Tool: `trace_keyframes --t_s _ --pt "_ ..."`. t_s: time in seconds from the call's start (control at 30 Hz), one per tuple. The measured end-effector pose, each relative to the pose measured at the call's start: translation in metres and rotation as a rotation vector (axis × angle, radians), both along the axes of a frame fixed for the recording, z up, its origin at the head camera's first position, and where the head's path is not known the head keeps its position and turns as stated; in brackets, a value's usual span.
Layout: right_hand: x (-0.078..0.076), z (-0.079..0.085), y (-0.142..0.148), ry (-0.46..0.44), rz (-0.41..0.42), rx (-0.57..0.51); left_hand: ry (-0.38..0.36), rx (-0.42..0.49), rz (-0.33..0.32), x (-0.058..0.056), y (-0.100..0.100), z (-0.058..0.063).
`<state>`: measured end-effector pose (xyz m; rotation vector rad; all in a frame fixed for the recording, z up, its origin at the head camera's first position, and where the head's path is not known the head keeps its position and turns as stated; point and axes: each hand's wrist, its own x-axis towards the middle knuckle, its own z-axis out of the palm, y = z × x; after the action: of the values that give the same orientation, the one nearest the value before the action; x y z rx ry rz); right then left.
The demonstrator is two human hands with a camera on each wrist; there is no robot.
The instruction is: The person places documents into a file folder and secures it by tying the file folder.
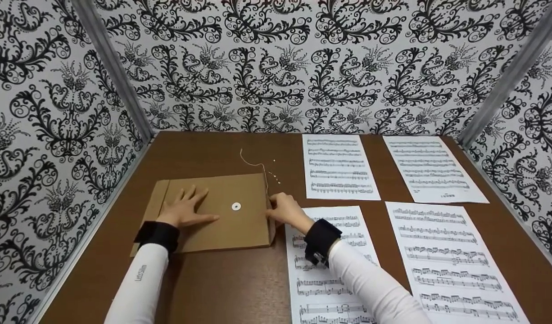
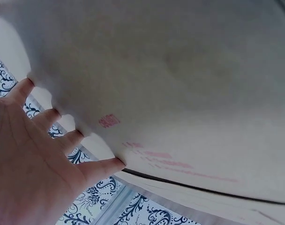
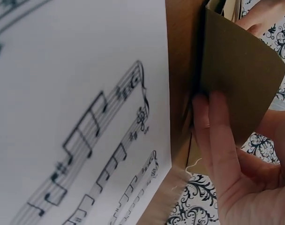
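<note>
A brown cardboard envelope point(image 1: 231, 234) lies on the table, with a round white button point(image 1: 236, 206) on its face. My left hand point(image 1: 185, 210) rests on its left part, fingers spread. In the left wrist view those fingers touch a broad dull surface point(image 2: 180, 84) bearing faint red print. At the envelope's right edge my right hand point(image 1: 286, 210) pinches the flap point(image 3: 241, 70); two of its fingers point(image 3: 222, 136) lie along the flap's face in the right wrist view. A thin pale string point(image 1: 253, 163) trails from the upper right corner.
Two printed music sheets point(image 1: 341, 168) point(image 1: 433, 168) lie at the back right of the brown table point(image 1: 231, 288). Two more, a near sheet point(image 1: 321, 288) under my right forearm and another sheet point(image 1: 451, 256), lie in front. Patterned walls point(image 1: 276, 67) enclose the back and sides.
</note>
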<state>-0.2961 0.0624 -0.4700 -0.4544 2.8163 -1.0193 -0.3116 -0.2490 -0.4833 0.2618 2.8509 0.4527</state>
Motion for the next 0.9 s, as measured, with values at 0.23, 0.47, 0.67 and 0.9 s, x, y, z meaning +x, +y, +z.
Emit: trace_keyframes --t_s 0.23,0.47,0.67,0.9 --pt "-0.005 -0.001 0.005 -0.057 0.020 -0.037 -0.012 0.014 0.009 -0.001 0.000 0.002" --pt "-0.007 -0.001 0.012 -0.087 0.019 -0.115 -0.059 0.038 0.008 -0.005 0.001 0.009" --pt "-0.006 -0.005 0.013 -0.103 0.011 -0.151 -0.073 0.050 0.012 -0.004 0.001 0.014" --pt "-0.003 -0.011 0.018 -0.154 0.046 -0.311 -0.105 0.048 0.027 0.001 0.005 0.022"
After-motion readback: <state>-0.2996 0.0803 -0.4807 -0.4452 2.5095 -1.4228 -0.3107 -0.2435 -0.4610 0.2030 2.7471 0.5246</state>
